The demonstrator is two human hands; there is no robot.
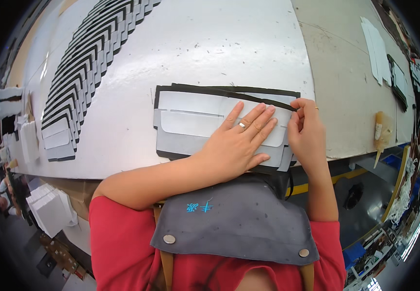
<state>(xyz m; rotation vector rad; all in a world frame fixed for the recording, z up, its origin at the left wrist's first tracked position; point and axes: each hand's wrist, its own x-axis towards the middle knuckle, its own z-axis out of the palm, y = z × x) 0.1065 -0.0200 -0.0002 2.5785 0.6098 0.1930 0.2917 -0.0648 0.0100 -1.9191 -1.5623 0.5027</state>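
Note:
A flat light-grey and white panel [190,104] with black edging lies on the table in front of me, over at least one similar black-edged piece [280,93] that shows past its upper edge. My left hand [241,136] rests flat on the panel with its fingers spread, a ring on one of them. At the panel's upper right corner, the bent fingers of my right hand [309,131] pinch the end of the narrow black edging strip [273,102]. That strip slants down toward the right, apart from the black edge of the piece underneath.
A long overlapping row of black-edged panels [81,72] runs along the left of the white table [210,43]. A yellowish glue bottle [380,131], white sheets [376,51] and dark pieces [398,80] lie on the right. White stacked pieces [50,208] stand lower left, below the table edge.

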